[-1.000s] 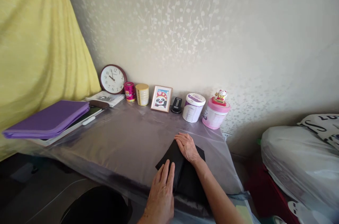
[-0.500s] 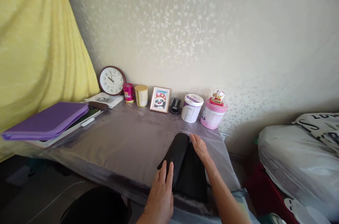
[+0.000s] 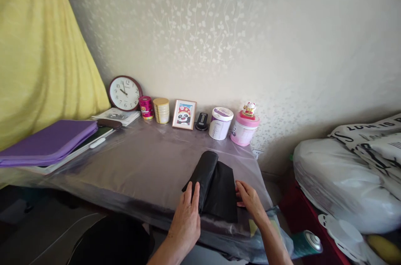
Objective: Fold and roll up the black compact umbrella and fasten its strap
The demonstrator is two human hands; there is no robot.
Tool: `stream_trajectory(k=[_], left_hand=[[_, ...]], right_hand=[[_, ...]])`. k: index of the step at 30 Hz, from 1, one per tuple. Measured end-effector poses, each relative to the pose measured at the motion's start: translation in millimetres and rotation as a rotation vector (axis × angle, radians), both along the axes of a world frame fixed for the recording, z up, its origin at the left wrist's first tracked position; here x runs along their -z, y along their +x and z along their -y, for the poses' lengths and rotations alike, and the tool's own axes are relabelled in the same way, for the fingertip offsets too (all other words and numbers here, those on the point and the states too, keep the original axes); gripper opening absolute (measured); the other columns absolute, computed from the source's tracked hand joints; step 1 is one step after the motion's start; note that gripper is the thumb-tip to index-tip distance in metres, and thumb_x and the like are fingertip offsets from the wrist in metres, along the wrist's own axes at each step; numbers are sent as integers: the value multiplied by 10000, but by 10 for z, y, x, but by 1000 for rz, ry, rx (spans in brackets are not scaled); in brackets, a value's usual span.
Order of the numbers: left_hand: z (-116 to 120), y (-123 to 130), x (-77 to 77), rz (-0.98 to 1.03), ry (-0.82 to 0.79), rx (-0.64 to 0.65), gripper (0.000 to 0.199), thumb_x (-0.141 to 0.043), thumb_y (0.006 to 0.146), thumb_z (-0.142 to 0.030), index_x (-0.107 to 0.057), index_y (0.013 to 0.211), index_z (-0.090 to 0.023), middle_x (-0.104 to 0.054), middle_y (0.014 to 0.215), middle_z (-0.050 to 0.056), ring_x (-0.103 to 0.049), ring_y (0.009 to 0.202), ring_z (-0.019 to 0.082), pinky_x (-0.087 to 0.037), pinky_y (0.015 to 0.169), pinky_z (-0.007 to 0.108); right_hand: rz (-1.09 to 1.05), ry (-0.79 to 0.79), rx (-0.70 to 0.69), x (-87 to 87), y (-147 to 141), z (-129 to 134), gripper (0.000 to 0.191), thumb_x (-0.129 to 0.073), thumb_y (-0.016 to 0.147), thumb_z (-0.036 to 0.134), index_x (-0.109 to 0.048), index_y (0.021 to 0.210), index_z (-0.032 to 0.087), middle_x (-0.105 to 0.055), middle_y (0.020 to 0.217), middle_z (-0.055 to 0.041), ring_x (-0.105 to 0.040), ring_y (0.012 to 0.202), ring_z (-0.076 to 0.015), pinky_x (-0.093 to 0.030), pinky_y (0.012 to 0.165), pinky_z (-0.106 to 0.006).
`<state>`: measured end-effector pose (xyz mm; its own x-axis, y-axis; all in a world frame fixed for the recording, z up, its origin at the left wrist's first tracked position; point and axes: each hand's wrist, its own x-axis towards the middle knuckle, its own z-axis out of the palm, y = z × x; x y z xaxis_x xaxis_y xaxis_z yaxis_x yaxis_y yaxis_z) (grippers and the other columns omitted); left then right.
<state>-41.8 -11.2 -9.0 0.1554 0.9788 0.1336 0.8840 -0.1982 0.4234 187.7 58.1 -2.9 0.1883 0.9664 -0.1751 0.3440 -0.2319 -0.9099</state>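
A roll of black sheet material (image 3: 205, 177) lies near the front right of the covered table, with a flat flap (image 3: 222, 194) spread out on its right side. My left hand (image 3: 187, 217) rests on the roll's lower left side, its fingers stretched out along it. At the flap's right edge is my right hand (image 3: 249, 199), its thumb and fingers around that edge; whether they pinch it is hard to make out.
Along the wall stand a clock (image 3: 125, 93), cans, a framed panda picture (image 3: 184, 114), a white tub (image 3: 221, 124) and a pink tub (image 3: 244, 129). Purple folder (image 3: 50, 142) at left; spray can (image 3: 307, 243) and white bags (image 3: 341, 177) at right.
My right hand has moved from the top of the roll down to the flap's right edge. More of the flap shows flat. The view has shifted slightly.
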Motion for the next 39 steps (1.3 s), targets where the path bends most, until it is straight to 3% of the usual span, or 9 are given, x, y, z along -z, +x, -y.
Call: stream_trajectory(k=[8,11,17,27,33,39], left_hand=[[-9,-9,16,-23,20,14,692,-324,760,-64,-108,1416,-118,-197,1453,173,-301,1286,264,-295,1027,387],[-12,-15,41,-8,39,17,691,-315,761,-61,-101,1416,-124,-205,1450,170,-291,1294,262,-299,1026,392],[-14,-28,79,39,58,19,704,-310,769,-58,-61,1420,-160,-224,1444,158,-292,1296,268,-323,1009,413],[-8,-42,53,38,89,33,669,-303,773,-44,-101,1406,-120,-235,1413,202,-323,1276,293,-353,993,432],[-15,-28,39,23,86,28,712,-337,735,-32,-109,1404,-119,-238,1424,184,-308,1288,281,-345,1006,427],[-15,-19,6,-4,74,28,621,-343,695,-9,-319,1314,-57,-267,1418,192,-302,1292,268,-315,1033,407]], right_hand=[[-141,14,15,-190,-203,47,423,-509,732,526,-598,959,180,-550,648,25,-547,554,-126,-470,458,-225],[-84,10,19,-215,-295,10,450,-510,727,543,-592,970,172,-574,635,16,-555,543,-135,-429,418,-214],[-69,138,-44,-224,-396,-121,367,-536,715,503,-606,809,156,-576,593,13,-554,549,-134,-406,433,-207],[-128,209,-128,-522,-735,-316,316,-554,730,407,-574,910,148,-471,548,70,-445,461,-69,-335,357,-154],[-198,184,-148,-452,-986,-502,364,-535,764,356,-540,1059,142,-551,601,44,-509,482,-84,-409,377,-166],[-95,158,-143,-334,-1202,-610,358,-508,788,324,-531,1092,137,-619,695,-11,-584,562,-129,-470,406,-205]])
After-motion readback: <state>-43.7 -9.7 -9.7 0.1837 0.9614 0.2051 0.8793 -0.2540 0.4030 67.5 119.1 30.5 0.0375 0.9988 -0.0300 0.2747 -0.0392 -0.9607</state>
